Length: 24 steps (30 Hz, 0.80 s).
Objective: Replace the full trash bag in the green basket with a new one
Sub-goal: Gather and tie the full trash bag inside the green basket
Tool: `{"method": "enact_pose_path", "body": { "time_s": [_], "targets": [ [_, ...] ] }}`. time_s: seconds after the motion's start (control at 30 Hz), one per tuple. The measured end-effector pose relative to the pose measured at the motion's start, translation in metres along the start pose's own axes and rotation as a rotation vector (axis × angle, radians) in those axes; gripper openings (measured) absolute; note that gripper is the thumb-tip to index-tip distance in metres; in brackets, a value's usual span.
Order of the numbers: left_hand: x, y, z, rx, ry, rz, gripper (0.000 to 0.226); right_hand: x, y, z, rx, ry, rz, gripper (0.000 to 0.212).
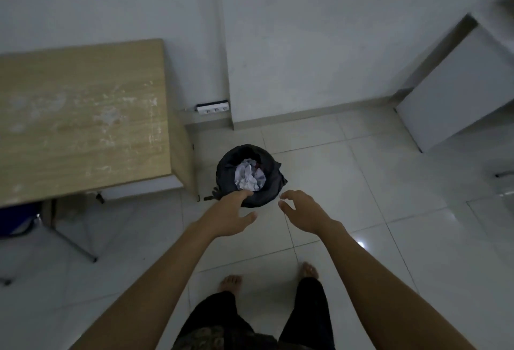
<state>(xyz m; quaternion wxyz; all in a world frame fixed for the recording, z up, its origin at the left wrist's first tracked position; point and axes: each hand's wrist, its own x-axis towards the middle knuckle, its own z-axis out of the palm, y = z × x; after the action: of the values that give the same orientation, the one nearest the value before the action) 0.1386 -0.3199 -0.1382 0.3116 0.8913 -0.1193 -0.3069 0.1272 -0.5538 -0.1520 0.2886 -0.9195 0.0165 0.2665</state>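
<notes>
White tiled floor (pixel 347 182) and pale wall (pixel 306 43) fill most of the dim room; a lamp's glare lies on the tiles at right. Wooden tabletop (pixel 83 116), left, scuffed with pale marks, cut off by the frame's left edge; its metal legs show below. A blue seat (pixel 14 219) under it is mostly out of view. White cabinet (pixel 456 93), right, against the wall, its far end blurred. Black trash bag (pixel 271 182) stands on the floor just beside the tabletop's near corner, mouth open; it drapes over the basket so fully that the basket cannot be made out. Left hand (pixel 232 216), fingers loosely spread, reaches over the bag's near rim; whether the fingertips touch the plastic cannot be told. Right hand (pixel 301 210), fingers relaxed and slightly bent, holds nothing, just right of the bag. Crumpled white paper (pixel 249 175) fills the bag's mouth; faint marks on it are too blurred to read. Power strip (pixel 212 107), white, at the wall's foot; any lettering is too small to read
</notes>
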Motion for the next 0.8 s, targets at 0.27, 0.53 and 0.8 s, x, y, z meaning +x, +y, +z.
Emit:
{"method": "enact_pose_path", "body": {
  "time_s": [0.27,0.53,0.8],
  "targets": [
    [0.094,-0.027,0.063,-0.150,0.151,-0.113,0.056,0.114,0.073,0.016,-0.005,-0.086,-0.161,0.030],
    [0.222,-0.099,0.143,-0.253,0.316,-0.206,0.051,0.249,0.139,0.092,-0.087,-0.061,-0.246,0.025],
    [0.336,-0.217,0.195,0.017,0.402,-0.074,0.046,0.393,0.206,0.179,0.052,0.176,-0.245,0.033]
  ]
}}
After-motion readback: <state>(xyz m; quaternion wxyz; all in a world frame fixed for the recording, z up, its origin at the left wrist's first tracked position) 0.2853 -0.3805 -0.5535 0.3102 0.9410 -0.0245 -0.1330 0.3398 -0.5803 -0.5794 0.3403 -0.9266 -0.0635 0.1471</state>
